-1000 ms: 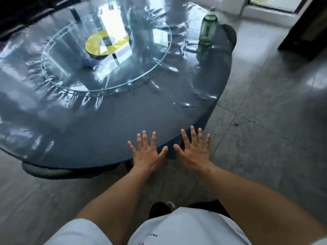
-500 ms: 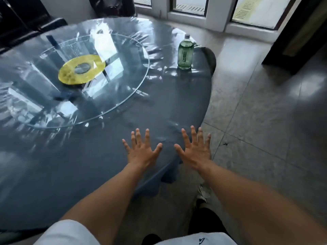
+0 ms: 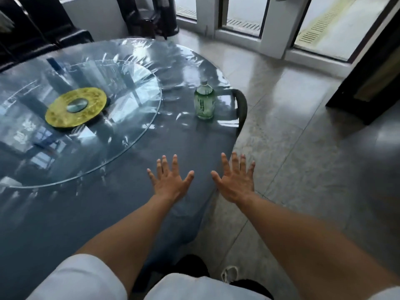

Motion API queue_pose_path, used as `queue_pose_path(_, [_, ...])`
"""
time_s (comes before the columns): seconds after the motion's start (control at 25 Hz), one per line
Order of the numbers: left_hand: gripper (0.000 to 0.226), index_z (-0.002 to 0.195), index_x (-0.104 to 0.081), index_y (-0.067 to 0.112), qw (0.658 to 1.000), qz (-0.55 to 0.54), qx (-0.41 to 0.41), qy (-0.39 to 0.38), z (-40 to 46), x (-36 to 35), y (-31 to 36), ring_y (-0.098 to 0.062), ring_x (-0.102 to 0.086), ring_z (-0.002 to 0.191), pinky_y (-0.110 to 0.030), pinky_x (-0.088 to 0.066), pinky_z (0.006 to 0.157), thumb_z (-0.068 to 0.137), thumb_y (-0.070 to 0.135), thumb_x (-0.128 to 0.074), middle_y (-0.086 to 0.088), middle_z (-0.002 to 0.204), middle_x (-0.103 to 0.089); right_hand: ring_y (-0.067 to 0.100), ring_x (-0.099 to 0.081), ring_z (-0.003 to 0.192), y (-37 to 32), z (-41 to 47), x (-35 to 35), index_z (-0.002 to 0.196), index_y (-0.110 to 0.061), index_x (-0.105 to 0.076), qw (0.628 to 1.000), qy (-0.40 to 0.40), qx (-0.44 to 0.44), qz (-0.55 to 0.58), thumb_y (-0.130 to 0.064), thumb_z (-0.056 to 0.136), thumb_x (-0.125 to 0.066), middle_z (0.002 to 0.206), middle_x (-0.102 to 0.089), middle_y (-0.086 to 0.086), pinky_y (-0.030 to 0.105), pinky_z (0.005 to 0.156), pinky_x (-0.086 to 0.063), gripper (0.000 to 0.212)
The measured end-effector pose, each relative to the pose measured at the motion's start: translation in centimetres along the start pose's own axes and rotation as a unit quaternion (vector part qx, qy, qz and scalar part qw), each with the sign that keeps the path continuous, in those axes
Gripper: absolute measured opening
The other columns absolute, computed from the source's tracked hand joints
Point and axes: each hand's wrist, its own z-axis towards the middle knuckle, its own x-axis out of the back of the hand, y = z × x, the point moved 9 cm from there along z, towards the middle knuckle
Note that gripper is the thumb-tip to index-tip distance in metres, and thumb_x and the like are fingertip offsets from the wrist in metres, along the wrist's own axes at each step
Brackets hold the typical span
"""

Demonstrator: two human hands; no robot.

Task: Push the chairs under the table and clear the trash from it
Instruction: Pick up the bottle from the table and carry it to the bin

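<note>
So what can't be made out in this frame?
All in the head view:
- Chair beside the bottle: only its back rim shows; the table hides its seat.
- Bottle label: too small to read.
- Left hand, right hand: spread open; contact with the table unclear.
- Table's left side: cut off.

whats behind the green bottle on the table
Just past the green bottle, a dark chair back curves up at the table edge. The chair's seat and legs are hidden under the tabletop.
</note>
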Motion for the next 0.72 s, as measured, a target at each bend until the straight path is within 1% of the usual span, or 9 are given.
queue_pose_path(0.16, [0.091, 0.163, 0.004, 0.029, 1.000, -0.018, -0.004, -0.002, 5.4, 0.9, 4.0, -0.029, 0.009, 0.157, -0.061, 0.009, 0.122, 0.093, 0.077, -0.029, -0.011, 0.171, 0.005, 0.033, 0.021, 0.155, 2.4, 6.0, 3.0, 0.161, -0.032, 0.014, 1.000, 0.010, 0.002, 0.012, -0.071, 0.099, -0.014, 0.170, 0.020, 0.006, 0.062, 0.121, 0.015, 0.078])
queue_pose_path(0.24, [0.091, 0.163, 0.003, 0.029, 1.000, -0.028, -0.002, 0.013, 8.9, 1.6, 5.9, -0.029, 0.007, 0.157, -0.060, 0.008, 0.122, 0.093, 0.077, -0.029, -0.011, 0.171, 0.003, 0.032, 0.020, 0.156, 3.1, 9.8, 4.7, 0.161, -0.032, 0.013, 1.000, 0.016, 0.010, 0.015, -0.070, 0.099, -0.015, 0.170, 0.020, 0.006, 0.062, 0.122, 0.015, 0.078])
queue_pose_path(0.36, [0.091, 0.163, 0.002, 0.028, 0.998, -0.055, 0.010, 0.023, 14.9, 2.5, 7.7, -0.029, 0.006, 0.157, -0.059, 0.006, 0.123, 0.093, 0.076, -0.031, -0.011, 0.171, 0.003, 0.032, 0.018, 0.156, 4.1, 15.9, 7.1, 0.161, -0.032, 0.011, 0.999, 0.026, 0.024, 0.007, -0.070, 0.099, -0.016, 0.170, 0.017, 0.006, 0.062, 0.122, 0.014, 0.078])
queue_pose_path(0.44, [0.092, 0.163, 0.002, 0.026, 0.997, -0.076, 0.014, 0.017, 18.5, 2.7, 8.5, -0.030, 0.004, 0.157, -0.057, 0.003, 0.124, 0.093, 0.076, -0.033, -0.011, 0.171, 0.003, 0.032, 0.015, 0.157, 4.7, 19.2, 8.4, 0.162, -0.032, 0.012, 0.999, 0.023, 0.022, 0.006, -0.070, 0.099, -0.018, 0.171, 0.015, 0.006, 0.062, 0.122, 0.013, 0.079])
queue_pose_path(0.56, [0.096, 0.163, 0.000, 0.024, 0.991, -0.133, 0.009, 0.003, 23.0, 2.8, 9.3, -0.031, -0.006, 0.157, -0.054, -0.007, 0.125, 0.093, 0.072, -0.043, -0.010, 0.171, 0.000, 0.032, 0.014, 0.157, 4.5, 23.9, 9.7, 0.162, -0.031, 0.012, 0.999, 0.003, 0.034, 0.008, -0.068, 0.100, -0.023, 0.171, 0.014, 0.006, 0.061, 0.123, 0.011, 0.080])
queue_pose_path(0.72, [0.099, 0.163, -0.008, 0.018, 0.978, -0.205, 0.027, 0.030, 27.7, 4.2, 9.3, -0.031, -0.016, 0.155, -0.048, -0.019, 0.124, 0.091, 0.064, -0.059, -0.017, 0.169, -0.013, 0.032, 0.007, 0.158, 2.6, 29.6, 10.6, 0.162, -0.030, 0.009, 0.998, -0.011, 0.055, 0.041, -0.063, 0.101, -0.034, 0.171, 0.009, 0.006, 0.060, 0.125, 0.002, 0.082])
